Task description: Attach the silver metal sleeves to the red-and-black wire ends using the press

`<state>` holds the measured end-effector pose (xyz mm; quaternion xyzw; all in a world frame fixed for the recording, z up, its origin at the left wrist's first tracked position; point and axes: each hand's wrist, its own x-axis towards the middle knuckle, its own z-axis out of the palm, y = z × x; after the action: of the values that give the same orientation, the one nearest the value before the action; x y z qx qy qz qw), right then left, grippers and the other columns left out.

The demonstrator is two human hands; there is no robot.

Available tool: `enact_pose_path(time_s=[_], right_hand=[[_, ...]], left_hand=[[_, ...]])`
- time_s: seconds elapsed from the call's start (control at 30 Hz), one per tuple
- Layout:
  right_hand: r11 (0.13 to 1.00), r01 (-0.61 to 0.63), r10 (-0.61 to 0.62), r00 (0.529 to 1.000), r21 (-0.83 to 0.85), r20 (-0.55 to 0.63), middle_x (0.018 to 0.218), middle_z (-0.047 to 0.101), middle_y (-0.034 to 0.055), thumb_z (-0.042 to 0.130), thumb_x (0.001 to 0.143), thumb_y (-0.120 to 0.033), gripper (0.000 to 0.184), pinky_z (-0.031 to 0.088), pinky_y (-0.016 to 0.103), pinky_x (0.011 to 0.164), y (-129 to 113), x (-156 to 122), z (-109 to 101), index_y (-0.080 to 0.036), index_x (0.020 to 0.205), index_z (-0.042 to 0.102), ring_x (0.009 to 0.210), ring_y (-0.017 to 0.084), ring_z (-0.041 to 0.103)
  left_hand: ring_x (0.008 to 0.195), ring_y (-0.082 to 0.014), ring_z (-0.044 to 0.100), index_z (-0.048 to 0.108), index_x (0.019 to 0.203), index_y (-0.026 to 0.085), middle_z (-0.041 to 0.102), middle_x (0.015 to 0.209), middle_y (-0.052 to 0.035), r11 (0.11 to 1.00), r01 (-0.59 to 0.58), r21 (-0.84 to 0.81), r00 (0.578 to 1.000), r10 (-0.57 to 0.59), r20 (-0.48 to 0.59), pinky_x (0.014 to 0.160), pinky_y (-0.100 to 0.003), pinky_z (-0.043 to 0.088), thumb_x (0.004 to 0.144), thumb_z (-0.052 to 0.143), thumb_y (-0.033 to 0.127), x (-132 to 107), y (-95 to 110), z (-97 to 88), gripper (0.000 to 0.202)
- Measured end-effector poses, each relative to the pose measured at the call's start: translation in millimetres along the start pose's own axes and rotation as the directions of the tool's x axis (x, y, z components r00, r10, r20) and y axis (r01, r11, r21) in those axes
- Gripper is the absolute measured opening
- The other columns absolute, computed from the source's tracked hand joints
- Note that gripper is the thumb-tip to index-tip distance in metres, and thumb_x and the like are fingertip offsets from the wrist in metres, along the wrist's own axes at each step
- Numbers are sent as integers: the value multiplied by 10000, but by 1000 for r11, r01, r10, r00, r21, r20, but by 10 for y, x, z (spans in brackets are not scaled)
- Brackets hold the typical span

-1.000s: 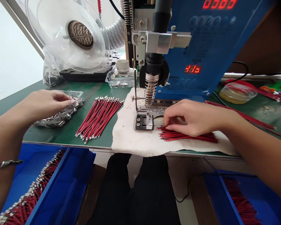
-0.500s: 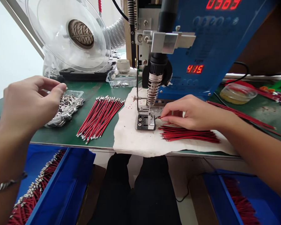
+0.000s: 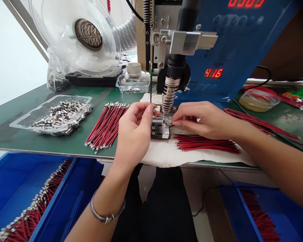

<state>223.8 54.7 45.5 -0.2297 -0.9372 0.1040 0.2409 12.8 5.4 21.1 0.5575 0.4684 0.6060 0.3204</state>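
My left hand is beside the soldering machine's fixture, thumb and forefinger pinched together. Whatever sits between those fingertips is too small to make out. On the other side of the fixture, my right hand pinches a thin wire, its end at the metal block; most of that wire is hidden by the fingers. Above the block hangs the soldering head with its spring coil. A bundle of red and black wires lies on the white cloth below my right hand.
At left are a clear tray of small metal parts and red-black wires with metal ends. Blue bins with wires stand below the table edge. Behind are a blue control box, a clear round hood and a small plastic box.
My left hand has moved right, from over the tray of metal parts to the fixture. My right hand stays at the fixture. The lower red display went from 415 to 416.
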Motion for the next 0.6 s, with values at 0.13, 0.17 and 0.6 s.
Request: enact_pose_path(time_s=[0.13, 0.17, 0.6], right_hand=[[998, -59, 60, 995, 14, -78, 935, 736, 49, 559, 997, -300, 185, 485, 302, 725, -46, 17, 61, -213, 978, 721, 813, 167, 653], [996, -92, 93, 991, 19, -93, 940, 747, 46, 565, 988, -298, 182, 488, 304, 716, -66, 18, 72, -221, 987, 729, 805, 170, 661], [965, -251, 239, 959, -69, -155, 741, 716, 8, 620, 951, -366, 189, 408, 301, 600, -156, 16, 129, -224, 893, 730, 595, 137, 576]], left_hand=[[567, -101, 483, 720, 950, 217, 698, 869, -24, 999, 52, 5, 999, -52, 4, 516, -261, 391, 921, 695, 389, -7, -88, -3, 176], [567, -109, 498, 729, 942, 221, 697, 850, -27, 997, 75, 16, 997, -76, 18, 504, -263, 383, 902, 714, 413, -14, -103, -18, 197], [608, -100, 549, 726, 886, 212, 718, 852, -19, 993, 98, -66, 995, -97, 16, 570, -241, 458, 852, 780, 343, -42, -109, -63, 146]])
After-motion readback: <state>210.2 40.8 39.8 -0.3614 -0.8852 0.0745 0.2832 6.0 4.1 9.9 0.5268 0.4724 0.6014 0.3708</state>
